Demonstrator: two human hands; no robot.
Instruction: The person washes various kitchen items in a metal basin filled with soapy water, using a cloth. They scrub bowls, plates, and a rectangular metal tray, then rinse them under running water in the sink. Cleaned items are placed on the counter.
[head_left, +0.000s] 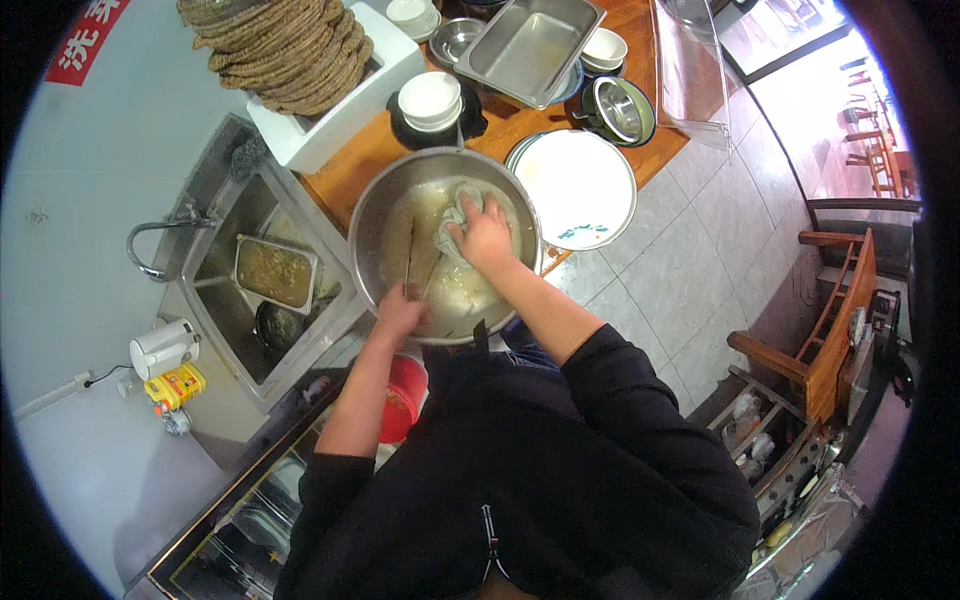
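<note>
A large round steel basin (375, 202) with cloudy, sudsy water stands in front of me at the table's edge. My right hand (484, 231) presses on a crumpled pale cloth (451, 232) inside it. Over the basin's near left side, my left hand (403, 311), slightly blurred, grips thin utensils (409, 259), perhaps chopsticks, that point into the basin; their exact kind cannot be told. Right of the basin lies a stack of large white plates (576, 187). White bowls (430, 99) are stacked just beyond it.
Left is a steel sink (225, 300) with a faucet (142, 232) and a food-filled metal tray (275, 274). Woven mats fill a white foam box (300, 150). A steel pan (532, 45) and a metal bowl (619, 109) sit at the back. A red bucket (401, 397) stands below.
</note>
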